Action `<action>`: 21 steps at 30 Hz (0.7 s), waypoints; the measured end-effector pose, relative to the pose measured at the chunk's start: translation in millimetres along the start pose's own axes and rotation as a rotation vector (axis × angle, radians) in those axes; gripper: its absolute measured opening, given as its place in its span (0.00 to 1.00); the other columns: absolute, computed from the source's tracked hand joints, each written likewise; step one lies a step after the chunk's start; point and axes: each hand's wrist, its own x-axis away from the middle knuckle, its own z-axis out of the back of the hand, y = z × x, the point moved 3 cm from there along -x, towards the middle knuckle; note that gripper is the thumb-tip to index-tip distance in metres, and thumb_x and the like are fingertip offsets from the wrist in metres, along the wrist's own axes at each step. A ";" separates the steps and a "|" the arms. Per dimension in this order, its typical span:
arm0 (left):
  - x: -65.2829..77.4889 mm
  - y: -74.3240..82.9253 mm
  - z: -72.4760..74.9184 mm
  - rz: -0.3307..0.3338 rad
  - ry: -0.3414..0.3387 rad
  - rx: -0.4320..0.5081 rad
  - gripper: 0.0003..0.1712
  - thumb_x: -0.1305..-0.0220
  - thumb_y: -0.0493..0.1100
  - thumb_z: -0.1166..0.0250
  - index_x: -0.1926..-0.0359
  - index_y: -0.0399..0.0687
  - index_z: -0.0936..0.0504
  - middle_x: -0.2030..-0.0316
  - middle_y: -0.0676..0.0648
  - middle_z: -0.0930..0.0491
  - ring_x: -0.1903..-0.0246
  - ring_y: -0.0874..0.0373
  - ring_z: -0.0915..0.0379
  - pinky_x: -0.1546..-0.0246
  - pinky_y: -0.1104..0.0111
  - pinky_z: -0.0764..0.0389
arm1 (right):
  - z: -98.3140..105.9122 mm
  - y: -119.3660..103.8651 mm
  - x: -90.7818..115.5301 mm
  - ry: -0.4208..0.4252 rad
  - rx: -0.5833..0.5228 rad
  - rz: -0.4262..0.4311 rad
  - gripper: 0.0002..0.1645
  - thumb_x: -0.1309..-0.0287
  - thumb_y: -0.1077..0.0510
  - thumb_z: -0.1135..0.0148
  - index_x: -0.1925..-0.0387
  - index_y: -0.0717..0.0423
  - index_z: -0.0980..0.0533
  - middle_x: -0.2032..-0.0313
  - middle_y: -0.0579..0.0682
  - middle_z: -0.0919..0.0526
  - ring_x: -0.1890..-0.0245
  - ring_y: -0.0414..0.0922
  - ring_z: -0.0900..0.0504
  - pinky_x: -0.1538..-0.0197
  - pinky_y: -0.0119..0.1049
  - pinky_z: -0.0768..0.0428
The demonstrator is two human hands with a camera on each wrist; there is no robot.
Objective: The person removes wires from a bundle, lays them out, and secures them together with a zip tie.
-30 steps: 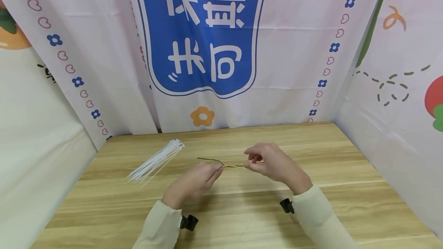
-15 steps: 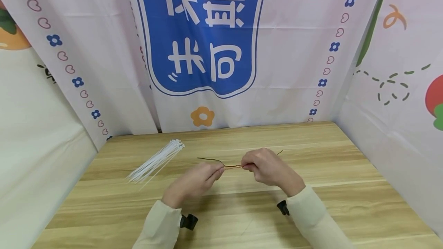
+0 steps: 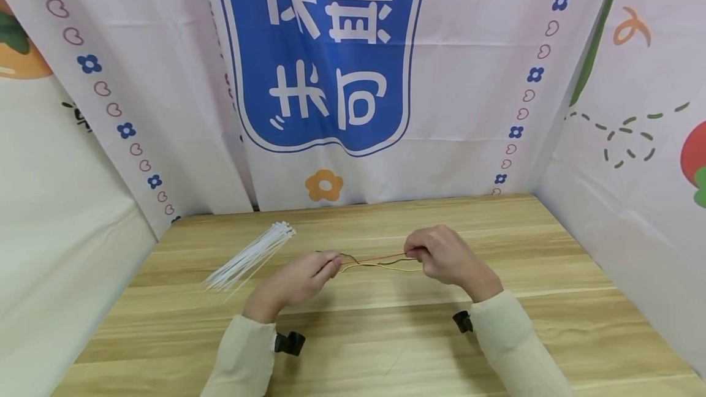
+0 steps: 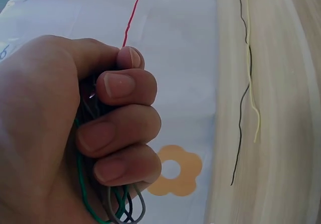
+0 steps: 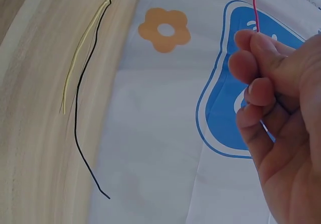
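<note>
So the red wire point(image 5: 255, 10) is up in the air over the surface point(image 3: 375, 339), toward the far edge and about midway between the side edges, strung nearly straight between two hands. Pulling it taut like that probably keeps it straight and apart from the strands below.

The left hand point(image 3: 303, 277) looks to pinch it with thumb and index finger, the other fingers curled over a wad of wire: green wire point(image 4: 81, 179) and grey wire point(image 4: 144, 204), loops poking out under the pinky. My guess is the slack's bunched in the palm so it doesn't flop around. The right hand point(image 3: 449, 262) has the red strand nipped between thumb and index finger, other fingers loosely bent. Can't tell if that's the very tip.

Below, a yellow wire point(image 4: 258, 121) and a black wire point(image 5: 76, 113) cross each other, running roughly parallel to the far edge. Maybe left there to be within easy reach.

Off toward the far left corner there's a bundle of white cable ties point(image 3: 250, 256), heads toward the far edge, tails toward the left edge, likely parked out of the way of both hands.
</note>
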 end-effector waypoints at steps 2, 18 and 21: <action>1.0 -0.9 1.8 0.008 0.002 0.005 0.21 0.13 0.45 0.55 0.70 0.50 0.31 0.77 0.56 0.40 0.77 0.66 0.48 0.69 0.71 0.35 | 1.0 0.7 -0.1 -0.001 0.002 -0.005 0.15 0.40 0.73 0.31 0.71 0.50 0.14 0.72 0.42 0.11 0.75 0.31 0.21 0.67 0.30 0.18; 32.7 -35.2 48.5 0.155 0.275 -0.049 0.22 0.13 0.45 0.57 0.71 0.49 0.32 0.79 0.54 0.39 0.79 0.63 0.44 0.71 0.68 0.34 | 21.5 34.0 17.2 0.043 0.040 -0.156 0.14 0.41 0.71 0.29 0.73 0.49 0.14 0.74 0.42 0.12 0.77 0.31 0.24 0.68 0.33 0.20; 30.7 -35.7 46.6 0.144 0.271 -0.030 0.22 0.13 0.46 0.57 0.71 0.48 0.32 0.79 0.53 0.39 0.80 0.62 0.44 0.72 0.68 0.33 | 25.8 30.2 15.4 0.049 0.023 -0.142 0.13 0.40 0.70 0.29 0.73 0.49 0.14 0.74 0.41 0.13 0.77 0.30 0.25 0.68 0.32 0.21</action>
